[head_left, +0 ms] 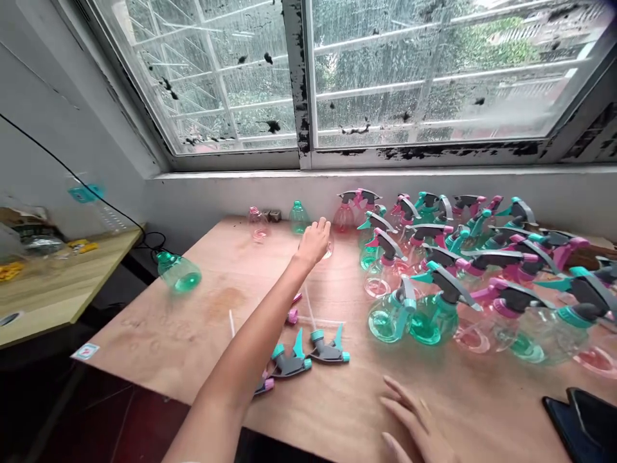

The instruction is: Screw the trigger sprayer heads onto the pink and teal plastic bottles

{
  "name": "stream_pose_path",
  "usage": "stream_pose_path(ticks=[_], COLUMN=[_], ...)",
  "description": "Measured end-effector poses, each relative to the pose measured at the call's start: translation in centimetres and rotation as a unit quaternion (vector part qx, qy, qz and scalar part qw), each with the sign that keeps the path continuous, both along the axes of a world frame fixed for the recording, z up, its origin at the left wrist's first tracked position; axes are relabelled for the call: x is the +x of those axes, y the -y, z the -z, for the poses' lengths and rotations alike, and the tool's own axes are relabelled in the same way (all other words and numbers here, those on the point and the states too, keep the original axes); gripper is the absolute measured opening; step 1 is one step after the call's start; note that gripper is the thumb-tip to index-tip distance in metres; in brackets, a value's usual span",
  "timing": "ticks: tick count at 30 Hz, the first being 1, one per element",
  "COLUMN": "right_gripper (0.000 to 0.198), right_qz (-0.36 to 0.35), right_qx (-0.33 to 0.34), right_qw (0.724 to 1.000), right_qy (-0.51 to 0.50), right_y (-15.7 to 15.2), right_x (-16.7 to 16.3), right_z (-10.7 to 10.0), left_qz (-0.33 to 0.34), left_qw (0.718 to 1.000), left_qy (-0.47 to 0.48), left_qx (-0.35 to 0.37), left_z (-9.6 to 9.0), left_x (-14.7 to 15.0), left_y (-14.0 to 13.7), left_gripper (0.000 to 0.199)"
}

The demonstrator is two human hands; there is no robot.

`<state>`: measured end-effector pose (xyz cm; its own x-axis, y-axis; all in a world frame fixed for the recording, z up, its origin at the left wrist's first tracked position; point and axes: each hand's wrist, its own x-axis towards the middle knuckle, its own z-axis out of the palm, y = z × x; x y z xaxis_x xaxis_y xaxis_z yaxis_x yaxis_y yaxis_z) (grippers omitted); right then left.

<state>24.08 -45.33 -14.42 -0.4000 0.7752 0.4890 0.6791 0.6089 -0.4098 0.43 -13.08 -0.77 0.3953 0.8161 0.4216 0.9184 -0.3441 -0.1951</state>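
Lying on a pale wooden tabletop (pixel 159 341) beside the left forearm (pixel 245 360), grey plastic spray heads with teal triggers (pixel 329 352) have thin white tubes. Farther off, the left hand (pixel 315 241) is above a clear pink plastic bottle (pixel 330 249), fingers bent and mostly hiding it; I cannot tell whether they pinch it. That bottle is just left of a crowd of pink and green bottles fitted with spray heads (pixel 438 315). Near the front edge, the right hand (pixel 417 421) has its fingers loosely spread. A translucent green plastic bottle (pixel 179 272) is at the table's left side.
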Motion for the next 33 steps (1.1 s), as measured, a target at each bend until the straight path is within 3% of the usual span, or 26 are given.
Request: stream_pose_path(ticks=[2,7,12,17,22,26,29,33], right_gripper=[0.031,0.032,0.044,0.033,0.03,0.028,0.025,0.036], right_qz=[-0.05,-0.082,0.008,0.038,0.063,0.026,-0.023,-0.112], right_qx=[0.011,0.077,0.009,-0.012,0.006,0.024,0.053,0.103], right_qw=[0.998,0.992,0.996,0.982,0.978,0.984,0.99,0.988], right_qy=[0.022,0.056,0.09,0.185,0.201,0.175,0.126,0.021], right_y=[0.1,-0.6,-5.0,-10.4,-12.5,-12.3,-11.3,-8.5], right_x=[-3.4,-11.7,-18.1,-22.8,-23.7,-22.4,-20.8,-18.3], right_z=[-1.5,-5.1,-9.4,-9.6,-8.6,-9.2,-10.2,-11.7], left_qz=[0.006,0.0,-0.036,-0.035,-0.04,-0.03,0.007,0.087], left_qw=[1.0,0.999,0.998,0.996,0.989,0.98,0.974,0.962], left_qy=[0.004,0.025,0.051,0.084,0.136,0.181,0.216,0.255], left_qx=[0.003,0.022,0.031,0.012,-0.037,-0.08,-0.073,-0.04], left_z=[-0.2,0.0,1.3,1.4,0.4,-1.0,-3.9,-10.1], left_x=[-0.3,-0.2,1.2,1.5,-0.4,-1.8,-1.8,-1.0], left_y=[0.4,0.5,1.1,0.9,0.6,2.0,3.5,7.0], left_gripper=[0.033,0.035,0.034,0.034,0.033,0.03,0.031,0.045])
